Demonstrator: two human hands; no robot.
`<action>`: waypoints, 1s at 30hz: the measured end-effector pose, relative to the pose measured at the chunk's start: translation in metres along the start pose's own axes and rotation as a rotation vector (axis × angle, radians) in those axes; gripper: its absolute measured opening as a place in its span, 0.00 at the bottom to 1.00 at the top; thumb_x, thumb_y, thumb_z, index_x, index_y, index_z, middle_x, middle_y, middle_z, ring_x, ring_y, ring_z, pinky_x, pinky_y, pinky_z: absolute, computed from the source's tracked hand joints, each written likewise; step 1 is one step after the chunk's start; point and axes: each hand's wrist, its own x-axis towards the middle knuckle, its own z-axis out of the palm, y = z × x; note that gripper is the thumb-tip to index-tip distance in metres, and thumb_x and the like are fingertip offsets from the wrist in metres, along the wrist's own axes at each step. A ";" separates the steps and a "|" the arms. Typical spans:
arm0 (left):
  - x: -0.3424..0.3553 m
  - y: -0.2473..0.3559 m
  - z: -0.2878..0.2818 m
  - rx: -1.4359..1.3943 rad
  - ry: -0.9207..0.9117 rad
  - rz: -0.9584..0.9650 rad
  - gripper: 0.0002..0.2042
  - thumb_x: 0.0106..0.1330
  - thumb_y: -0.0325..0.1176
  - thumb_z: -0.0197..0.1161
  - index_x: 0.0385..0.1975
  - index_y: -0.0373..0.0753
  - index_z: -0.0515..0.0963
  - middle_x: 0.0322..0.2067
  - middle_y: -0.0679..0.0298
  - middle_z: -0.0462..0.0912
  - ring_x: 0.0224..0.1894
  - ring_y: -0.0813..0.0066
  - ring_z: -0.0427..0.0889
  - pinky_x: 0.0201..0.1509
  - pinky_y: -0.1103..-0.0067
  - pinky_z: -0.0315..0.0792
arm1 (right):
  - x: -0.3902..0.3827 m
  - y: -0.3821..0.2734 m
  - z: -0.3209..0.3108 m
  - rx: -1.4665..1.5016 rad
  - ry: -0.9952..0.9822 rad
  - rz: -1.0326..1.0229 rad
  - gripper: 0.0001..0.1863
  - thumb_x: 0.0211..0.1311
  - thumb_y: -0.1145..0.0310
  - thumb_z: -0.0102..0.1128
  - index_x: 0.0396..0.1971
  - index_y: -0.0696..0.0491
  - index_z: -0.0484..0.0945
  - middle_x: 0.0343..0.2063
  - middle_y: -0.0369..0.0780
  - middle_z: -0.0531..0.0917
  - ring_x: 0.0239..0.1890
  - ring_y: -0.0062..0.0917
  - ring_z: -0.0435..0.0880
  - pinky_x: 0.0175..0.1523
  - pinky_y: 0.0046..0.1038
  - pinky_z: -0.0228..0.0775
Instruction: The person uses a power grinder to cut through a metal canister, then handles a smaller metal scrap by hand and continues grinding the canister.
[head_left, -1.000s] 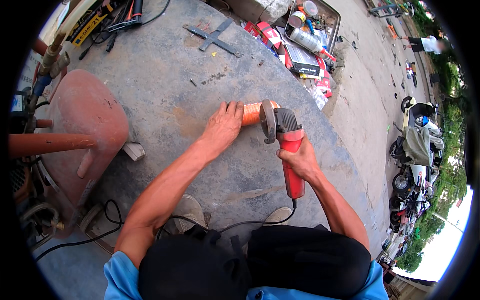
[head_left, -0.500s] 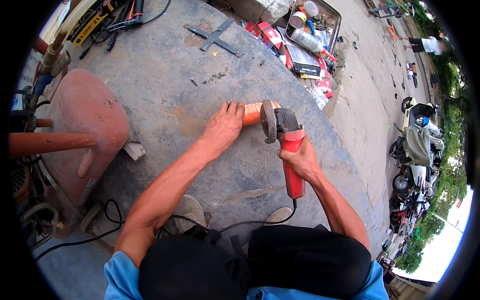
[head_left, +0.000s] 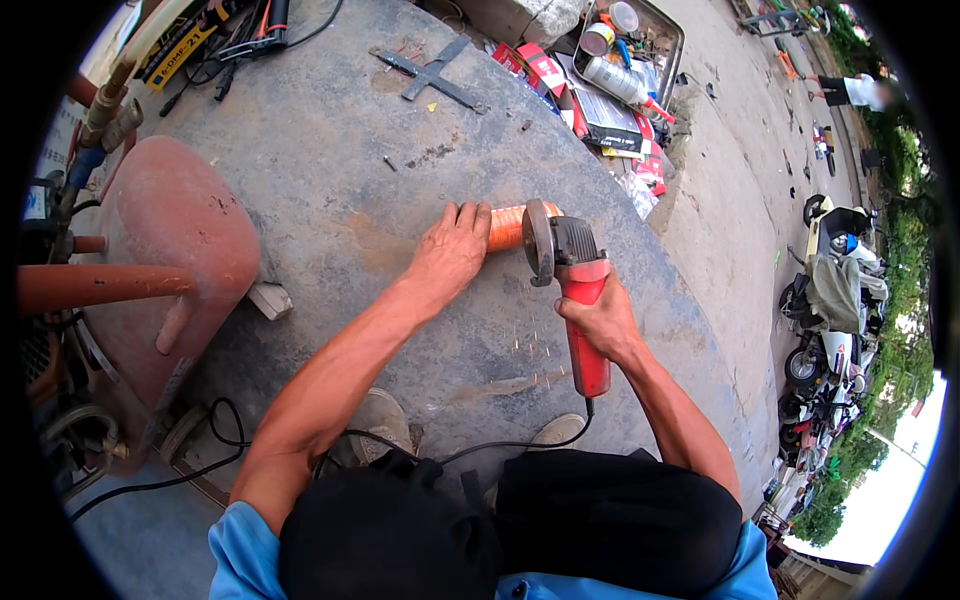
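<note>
My right hand (head_left: 602,322) is wrapped round the red body of an angle grinder (head_left: 585,350), with its black head pointing away from me. The grinder's disc, behind a metal guard (head_left: 540,243), is against an orange cylinder (head_left: 507,228) lying on the ground. My left hand (head_left: 452,243) is closed over the cylinder's left end and presses it down; part of it is hidden by the hand and the guard. Small sparks (head_left: 530,348) fly toward me below the disc. A black power cord (head_left: 515,443) runs from the grinder's end between my shoes.
At left stands a faded red metal tank (head_left: 180,220) with pipes, a small block (head_left: 270,300) beside it. Ahead lies a dark metal cross (head_left: 430,74). Far right are a tray (head_left: 680,50) of cans, cardboard packaging (head_left: 610,125) and parked motorcycles (head_left: 835,350). A person (head_left: 850,91) stands beyond.
Sparks now show below the grinder's disc, where none were visible before. My hands, the grinder and the orange cylinder have stayed almost in place.
</note>
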 end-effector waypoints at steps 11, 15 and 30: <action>0.001 0.000 0.002 -0.007 -0.005 -0.010 0.27 0.64 0.23 0.60 0.63 0.25 0.66 0.54 0.47 0.74 0.53 0.52 0.74 0.60 0.65 0.76 | 0.000 0.003 0.001 -0.016 0.009 0.010 0.35 0.48 0.64 0.73 0.55 0.63 0.70 0.42 0.47 0.85 0.43 0.35 0.87 0.50 0.36 0.80; 0.000 -0.001 0.002 -0.011 -0.002 -0.008 0.28 0.62 0.24 0.63 0.63 0.25 0.65 0.55 0.47 0.74 0.53 0.51 0.74 0.60 0.65 0.76 | -0.001 0.000 0.002 -0.015 0.002 0.022 0.35 0.48 0.64 0.73 0.55 0.62 0.70 0.42 0.47 0.85 0.43 0.34 0.87 0.50 0.36 0.80; 0.001 0.001 -0.003 -0.018 -0.053 -0.023 0.29 0.62 0.23 0.63 0.64 0.24 0.65 0.57 0.47 0.73 0.55 0.51 0.74 0.61 0.65 0.77 | 0.003 0.009 0.005 0.008 -0.022 0.041 0.34 0.48 0.64 0.73 0.54 0.62 0.70 0.42 0.47 0.85 0.43 0.35 0.87 0.50 0.36 0.80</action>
